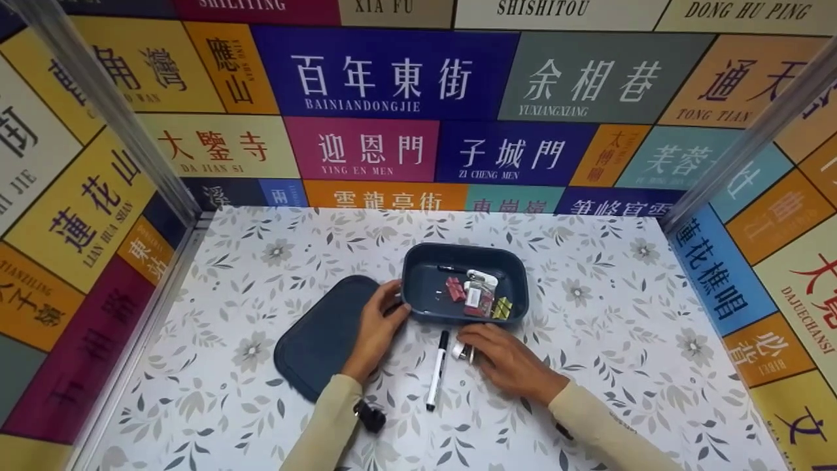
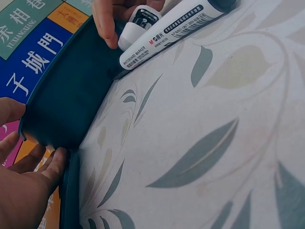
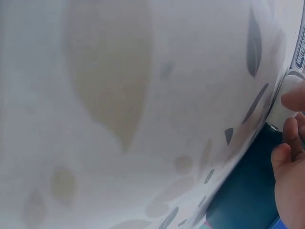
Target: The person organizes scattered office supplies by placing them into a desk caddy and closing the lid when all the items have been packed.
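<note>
A dark blue box (image 1: 464, 316) stands on the table with its inside facing up. At its left end my left hand (image 1: 384, 313) touches the wall and front corner with thumb and fingers. Close in front of the box, my right hand (image 1: 507, 360) holds a small white rounded thing (image 1: 461, 352) between thumb and fingers; the left wrist view shows a dark panel on this white thing (image 2: 143, 21). A white whiteboard marker (image 1: 437, 373) with black ends lies between the hands. Inside the box are a clear packet (image 1: 480, 294), pink pieces (image 1: 455, 290) and a yellow-green piece (image 1: 501, 307).
The dark blue lid (image 1: 320, 333) lies flat to the left of the box, partly behind the left forearm. A leaf-patterned white cover spans the table (image 1: 588, 261). Panels with printed signs (image 1: 386, 72) enclose the back and both sides.
</note>
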Available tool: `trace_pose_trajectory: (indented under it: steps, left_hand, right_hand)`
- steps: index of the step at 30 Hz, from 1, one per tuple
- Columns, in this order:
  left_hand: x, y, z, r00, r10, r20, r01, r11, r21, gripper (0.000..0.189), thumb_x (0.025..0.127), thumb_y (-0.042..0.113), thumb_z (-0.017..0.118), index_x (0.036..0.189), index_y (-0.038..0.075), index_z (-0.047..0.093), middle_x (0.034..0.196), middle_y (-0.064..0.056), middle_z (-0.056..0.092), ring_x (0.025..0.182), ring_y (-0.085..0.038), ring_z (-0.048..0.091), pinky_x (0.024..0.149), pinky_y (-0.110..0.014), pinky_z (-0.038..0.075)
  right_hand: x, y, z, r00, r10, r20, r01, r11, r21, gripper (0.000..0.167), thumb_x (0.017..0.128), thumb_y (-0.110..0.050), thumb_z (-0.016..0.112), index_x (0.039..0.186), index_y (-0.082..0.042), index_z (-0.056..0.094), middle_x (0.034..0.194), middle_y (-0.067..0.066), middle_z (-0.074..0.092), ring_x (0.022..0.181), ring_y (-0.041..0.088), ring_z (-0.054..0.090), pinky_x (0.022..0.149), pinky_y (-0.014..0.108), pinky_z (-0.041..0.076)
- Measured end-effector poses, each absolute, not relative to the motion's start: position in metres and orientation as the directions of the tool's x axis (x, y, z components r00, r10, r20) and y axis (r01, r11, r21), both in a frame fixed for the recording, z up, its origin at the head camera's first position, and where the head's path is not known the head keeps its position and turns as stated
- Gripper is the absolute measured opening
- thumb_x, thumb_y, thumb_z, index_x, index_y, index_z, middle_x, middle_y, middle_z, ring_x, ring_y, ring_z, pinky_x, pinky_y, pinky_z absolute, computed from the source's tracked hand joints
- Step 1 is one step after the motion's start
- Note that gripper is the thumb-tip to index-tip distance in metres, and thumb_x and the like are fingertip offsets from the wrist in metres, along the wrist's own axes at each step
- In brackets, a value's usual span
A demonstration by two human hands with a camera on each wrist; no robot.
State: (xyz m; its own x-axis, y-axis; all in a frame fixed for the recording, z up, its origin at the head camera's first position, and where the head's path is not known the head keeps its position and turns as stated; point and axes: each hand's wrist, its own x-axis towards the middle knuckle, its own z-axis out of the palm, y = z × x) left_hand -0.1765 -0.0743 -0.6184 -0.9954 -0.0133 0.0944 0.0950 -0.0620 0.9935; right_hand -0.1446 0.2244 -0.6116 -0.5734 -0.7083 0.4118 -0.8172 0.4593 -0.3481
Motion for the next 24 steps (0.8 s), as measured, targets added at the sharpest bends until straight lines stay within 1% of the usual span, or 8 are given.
trace_pose_trajectory:
  steps: [5, 7, 10, 13, 15, 18, 21, 24]
  left_hand:
    - [-0.177, -0.073, -0.618, -0.995, -0.017, 0.097, 0.098, -0.074, 0.992, 0.052, 0.102, -0.007, 0.069, 0.152, -0.006, 0.057, 0.152, -0.032, 0.058, 0.141, -0.048, 0.059, 0.119, -0.057, 0.047]
    - [-0.177, -0.073, -0.618, -0.995, -0.017, 0.100, 0.101, -0.087, 0.991, 0.052, 0.101, -0.008, 0.069, 0.152, -0.007, 0.057, 0.151, -0.033, 0.058, 0.141, -0.049, 0.058, 0.120, -0.057, 0.046]
    - [-0.177, -0.074, -0.618, -0.994, -0.017, 0.109, 0.110, -0.097, 0.989, 0.051, 0.101, -0.009, 0.069, 0.151, -0.008, 0.057, 0.151, -0.034, 0.058, 0.141, -0.050, 0.058, 0.120, -0.058, 0.046]
    - [-0.177, -0.075, -0.617, -0.993, -0.018, 0.118, 0.119, -0.096, 0.988, 0.051, 0.102, -0.009, 0.068, 0.151, -0.008, 0.057, 0.150, -0.034, 0.058, 0.141, -0.051, 0.058, 0.120, -0.058, 0.046]
    - [-0.176, -0.075, -0.617, -0.992, -0.017, 0.123, 0.124, -0.096, 0.988, 0.051, 0.102, -0.009, 0.068, 0.151, -0.009, 0.057, 0.150, -0.034, 0.058, 0.140, -0.051, 0.058, 0.120, -0.058, 0.047]
    - [-0.176, -0.075, -0.616, -0.992, -0.016, 0.127, 0.128, -0.094, 0.987, 0.052, 0.101, -0.009, 0.069, 0.151, -0.009, 0.056, 0.150, -0.035, 0.058, 0.139, -0.051, 0.059, 0.120, -0.057, 0.047]
    - [-0.176, -0.074, -0.617, -0.991, -0.013, 0.132, 0.133, -0.094, 0.987, 0.051, 0.101, -0.010, 0.069, 0.151, -0.010, 0.056, 0.149, -0.036, 0.058, 0.139, -0.052, 0.059, 0.120, -0.057, 0.047]
    - [-0.176, -0.073, -0.617, -0.991, -0.011, 0.135, 0.135, -0.100, 0.986, 0.052, 0.101, -0.010, 0.068, 0.151, -0.012, 0.055, 0.149, -0.037, 0.057, 0.139, -0.053, 0.058, 0.120, -0.057, 0.047]
  right_hand:
    - [-0.141, 0.224, -0.611, -0.566, -0.706, 0.425, -0.823, 0.460, -0.332, 0.051, 0.085, 0.004, 0.079, 0.135, -0.002, 0.072, 0.139, 0.014, 0.069, 0.133, 0.029, 0.064, 0.115, 0.060, 0.048]
    - [-0.140, 0.223, -0.611, -0.564, -0.705, 0.430, -0.825, 0.458, -0.332, 0.050, 0.084, 0.003, 0.080, 0.133, -0.001, 0.073, 0.136, 0.014, 0.070, 0.132, 0.028, 0.064, 0.116, 0.061, 0.047]
    - [-0.138, 0.223, -0.610, -0.552, -0.701, 0.451, -0.833, 0.447, -0.326, 0.048, 0.084, 0.000, 0.083, 0.131, -0.001, 0.074, 0.131, 0.013, 0.070, 0.124, 0.028, 0.064, 0.112, 0.053, 0.050]
    - [-0.137, 0.224, -0.610, -0.541, -0.697, 0.471, -0.841, 0.436, -0.321, 0.045, 0.084, -0.007, 0.087, 0.128, -0.002, 0.076, 0.122, 0.009, 0.070, 0.112, 0.024, 0.061, 0.101, 0.043, 0.052]
    - [-0.136, 0.225, -0.611, -0.549, -0.693, 0.468, -0.836, 0.435, -0.335, 0.042, 0.085, -0.011, 0.088, 0.125, -0.003, 0.076, 0.118, 0.005, 0.068, 0.106, 0.022, 0.058, 0.095, 0.039, 0.051]
    - [-0.134, 0.227, -0.612, -0.574, -0.688, 0.443, -0.817, 0.453, -0.357, 0.039, 0.087, -0.017, 0.087, 0.123, -0.006, 0.076, 0.116, 0.003, 0.068, 0.104, 0.020, 0.056, 0.094, 0.038, 0.049]
    - [-0.133, 0.228, -0.614, -0.597, -0.684, 0.420, -0.801, 0.475, -0.365, 0.039, 0.087, -0.020, 0.088, 0.122, -0.008, 0.075, 0.117, 0.002, 0.068, 0.106, 0.020, 0.057, 0.098, 0.039, 0.050]
    - [-0.131, 0.228, -0.616, -0.607, -0.678, 0.415, -0.794, 0.488, -0.364, 0.040, 0.086, -0.020, 0.090, 0.121, -0.009, 0.074, 0.116, 0.001, 0.068, 0.107, 0.020, 0.058, 0.099, 0.040, 0.050]
